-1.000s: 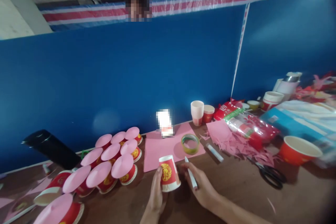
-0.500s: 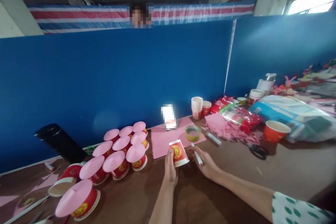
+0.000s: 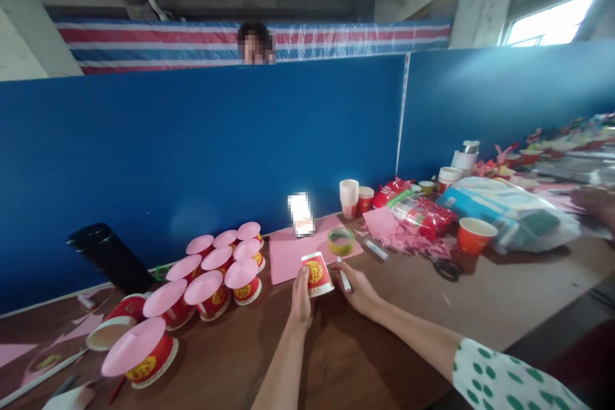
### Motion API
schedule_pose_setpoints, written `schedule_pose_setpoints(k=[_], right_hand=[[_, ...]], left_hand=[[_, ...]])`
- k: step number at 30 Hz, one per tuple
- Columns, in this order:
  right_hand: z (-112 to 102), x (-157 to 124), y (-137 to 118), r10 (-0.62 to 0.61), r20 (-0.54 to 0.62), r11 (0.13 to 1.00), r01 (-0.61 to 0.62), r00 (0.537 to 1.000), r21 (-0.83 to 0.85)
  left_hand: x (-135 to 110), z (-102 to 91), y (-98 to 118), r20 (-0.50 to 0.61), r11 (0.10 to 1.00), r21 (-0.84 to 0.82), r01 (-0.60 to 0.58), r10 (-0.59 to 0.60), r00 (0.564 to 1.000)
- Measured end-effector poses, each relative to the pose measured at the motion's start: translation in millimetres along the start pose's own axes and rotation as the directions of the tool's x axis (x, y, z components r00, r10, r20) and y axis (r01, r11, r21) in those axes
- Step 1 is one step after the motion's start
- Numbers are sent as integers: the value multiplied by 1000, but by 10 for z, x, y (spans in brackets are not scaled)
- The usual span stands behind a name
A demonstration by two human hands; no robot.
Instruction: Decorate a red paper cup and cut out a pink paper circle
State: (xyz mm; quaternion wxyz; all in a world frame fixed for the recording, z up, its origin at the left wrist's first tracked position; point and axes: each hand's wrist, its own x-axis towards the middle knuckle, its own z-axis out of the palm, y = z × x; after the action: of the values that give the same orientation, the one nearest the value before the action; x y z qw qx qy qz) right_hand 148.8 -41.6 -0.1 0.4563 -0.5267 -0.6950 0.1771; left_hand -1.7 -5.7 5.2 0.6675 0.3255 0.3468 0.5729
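My left hand (image 3: 302,301) is closed around the side of a red paper cup (image 3: 318,274) with a gold round emblem. The cup is tilted, its wider white rim toward the lower right, where a zigzag line shows near the edge. Just to its right, my right hand (image 3: 361,291) grips a slim white marker pen (image 3: 344,278), tip pointing up and away. The pen looks apart from the cup. Beyond both hands lie pink paper sheets (image 3: 286,259) with a roll of tape (image 3: 341,241) on them.
On the left stand several upturned red cups topped with pink paper cones (image 3: 204,287), beside a black bottle (image 3: 108,259). Rightward are a white tube (image 3: 376,250), pink scraps (image 3: 398,230), scissors (image 3: 446,268), an orange cup (image 3: 475,235) and a plastic bag (image 3: 519,214). A blue partition (image 3: 216,141) stands behind.
The view has shifted slightly right and up, so things sit further left. Both hands keep their hold on the cup and pen. A blurred hand now shows at the far right.
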Motion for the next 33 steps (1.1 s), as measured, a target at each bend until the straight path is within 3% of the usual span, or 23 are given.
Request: schedule_pose_setpoints(k=[5,13,18,33], right_hand=[[-27,-1,13,-30,49,1000,30,998,3],[-53,11,-18,-17,89,1000,15,996,23],[-50,38,-36,-54,109,997,47,993,67],[-70,60,-17,-54,112,988,37,992,147]], left_hand=[[-74,0,27,-80,992,120,-37,47,996],[-73,18,18,-92,983,182,-25,42,995],[-44,-14,-17,-29,979,203,7,-1,1000],[-61,46,66,-134,964,263,38,-3,991]])
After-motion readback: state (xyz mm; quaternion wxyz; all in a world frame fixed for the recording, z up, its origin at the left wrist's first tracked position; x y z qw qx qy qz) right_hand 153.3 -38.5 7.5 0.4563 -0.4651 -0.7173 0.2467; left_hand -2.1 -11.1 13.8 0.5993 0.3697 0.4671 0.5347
